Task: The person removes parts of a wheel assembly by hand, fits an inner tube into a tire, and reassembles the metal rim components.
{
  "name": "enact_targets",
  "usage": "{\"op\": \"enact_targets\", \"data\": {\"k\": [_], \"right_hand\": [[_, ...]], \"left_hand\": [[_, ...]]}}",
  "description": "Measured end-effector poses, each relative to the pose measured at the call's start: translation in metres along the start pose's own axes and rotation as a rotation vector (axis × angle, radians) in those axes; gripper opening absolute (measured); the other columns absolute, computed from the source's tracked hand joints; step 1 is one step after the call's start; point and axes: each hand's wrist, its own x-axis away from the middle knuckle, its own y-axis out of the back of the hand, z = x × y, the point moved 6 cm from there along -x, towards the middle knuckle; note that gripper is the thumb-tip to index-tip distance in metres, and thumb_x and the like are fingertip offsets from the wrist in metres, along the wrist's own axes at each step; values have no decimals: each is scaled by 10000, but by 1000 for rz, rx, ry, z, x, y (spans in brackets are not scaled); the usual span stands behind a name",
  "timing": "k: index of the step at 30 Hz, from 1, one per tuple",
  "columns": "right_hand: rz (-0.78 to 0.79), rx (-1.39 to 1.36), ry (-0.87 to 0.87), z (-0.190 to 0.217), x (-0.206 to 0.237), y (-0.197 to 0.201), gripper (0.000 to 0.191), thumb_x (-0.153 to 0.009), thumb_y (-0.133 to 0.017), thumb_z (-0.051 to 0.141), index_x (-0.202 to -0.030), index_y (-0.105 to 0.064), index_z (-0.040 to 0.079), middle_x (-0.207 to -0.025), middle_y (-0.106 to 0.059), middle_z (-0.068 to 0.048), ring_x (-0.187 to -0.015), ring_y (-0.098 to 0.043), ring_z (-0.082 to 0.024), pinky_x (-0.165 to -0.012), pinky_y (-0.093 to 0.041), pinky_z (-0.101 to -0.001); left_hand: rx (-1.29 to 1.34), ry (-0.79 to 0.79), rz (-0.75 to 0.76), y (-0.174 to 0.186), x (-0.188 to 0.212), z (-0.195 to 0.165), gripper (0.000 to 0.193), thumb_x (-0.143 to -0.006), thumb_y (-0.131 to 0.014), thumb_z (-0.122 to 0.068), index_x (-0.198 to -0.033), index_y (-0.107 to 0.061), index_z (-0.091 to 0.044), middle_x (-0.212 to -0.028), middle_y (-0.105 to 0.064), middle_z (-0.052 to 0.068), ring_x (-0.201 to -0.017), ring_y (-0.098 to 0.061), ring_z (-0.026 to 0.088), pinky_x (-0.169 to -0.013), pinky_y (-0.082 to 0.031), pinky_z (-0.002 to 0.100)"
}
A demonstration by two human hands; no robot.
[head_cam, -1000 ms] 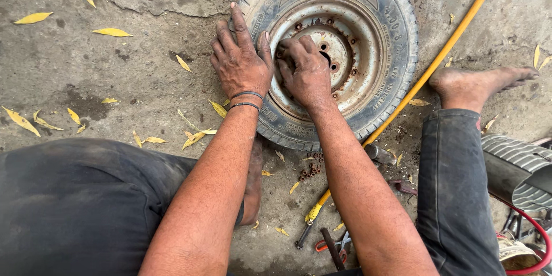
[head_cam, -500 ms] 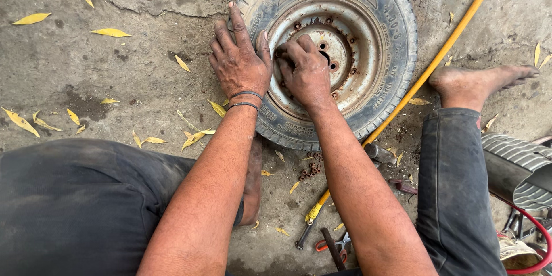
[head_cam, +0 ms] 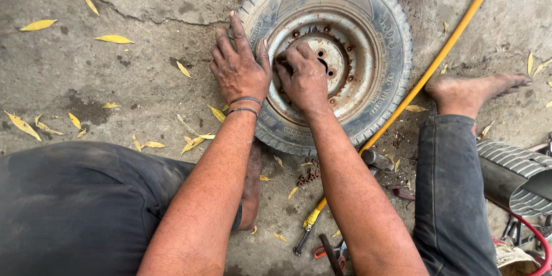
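Head view shows us seated on cracked concrete (head_cam: 144, 0) with a small wheel (head_cam: 328, 52) lying flat in the upper middle of the frame. Our left hand (head_cam: 238, 69) lies palm down, fingers spread and grasping nothing, across the left side of the tyre (head_cam: 391, 40), pressing where rubber meets the rusty steel rim (head_cam: 356, 80). Our right hand (head_cam: 305, 80) is curled, knuckles up, on the left part of the rim dish beside the hub hole; its fingertips are hidden, so we cannot tell whether it pinches something small or only presses.

The risks, as we judge them: the rim edge is corroded, and bare fingers working at the bead could get cut or pinched if the tyre springs back. The wheel rests loose on the ground, so a hard push may make it slide or tip. A yellow hose (head_cam: 454, 40) runs diagonally just beside the tyre's right edge, near our bare foot (head_cam: 471, 92), and could snag. The little heap of rusty nuts (head_cam: 307, 175) below the wheel, close to the tools (head_cam: 328, 247) at the bottom edge, could scatter among the fallen leaves (head_cam: 115, 39).
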Motion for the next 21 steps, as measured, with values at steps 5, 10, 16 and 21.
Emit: {"op": "enact_targets", "data": {"k": [5,10,16,21], "right_hand": [[-33,-57,5,1,1,2,309,-824,-816,115,-1101,-686,67,-1031,-644,-131,-907,-707,-325,-788,-581,-425],[-36,-29,16,2,0,0,275,-806,-819,111,-1030,-681,32,-1010,-640,-148,-910,-693,-342,-781,-572,-435],[-65,49,48,2,-3,0,216,-833,-846,117,-955,-679,55,-1017,-651,-141,-932,-668,-359,-782,-551,-459],[-99,-192,66,-18,51,31,261,-887,-808,106,-1094,-674,22,-972,-653,-112,-835,-665,-253,-720,-544,-394]], "left_hand": [[-18,-13,-6,2,0,-3,762,-1082,-519,-510,-1646,-149,-157,-1506,-426,276,-1287,-532,439,-1005,-462,583],[-19,-15,3,3,-1,-3,755,-1085,-509,-509,-1645,-144,-157,-1506,-425,273,-1293,-528,439,-1006,-458,588],[-17,-47,-42,-4,5,1,749,-1100,-518,-493,-1660,-143,-165,-1521,-425,279,-1276,-511,460,-1040,-448,588],[-18,-35,-83,-28,14,11,671,-1104,-545,-523,-1588,-304,-126,-1495,-459,258,-1290,-506,448,-1044,-447,590]]}}
